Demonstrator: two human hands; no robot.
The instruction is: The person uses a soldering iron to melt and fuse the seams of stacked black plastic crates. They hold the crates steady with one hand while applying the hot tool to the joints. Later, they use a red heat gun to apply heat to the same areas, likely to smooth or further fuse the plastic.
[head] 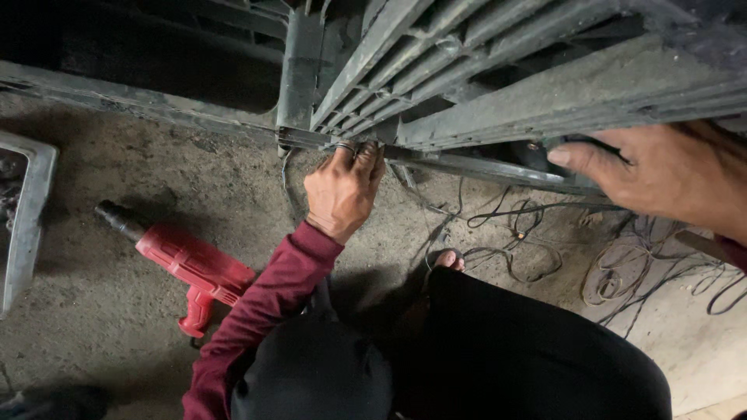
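Observation:
A grey, dusty metal grille frame (498,78) with slanted slats leans over the concrete ground. My left hand (342,194), in a maroon sleeve, reaches up to the frame's lower bar (467,165), and its fingers curl around that bar's edge near a corner post. A ring shows on one finger. My right hand (661,175) grips the same lower edge further right, with the fingers hooked under the frame by a dark part I cannot make out. Thin black wires (521,241) hang from the bar and trail over the ground.
A red power drill (191,260) lies on the ground to the left, its black nose pointing up-left. At the left edge sits a grey metal tray (31,218). My knees in black trousers (529,350) and a bare toe (449,259) fill the bottom.

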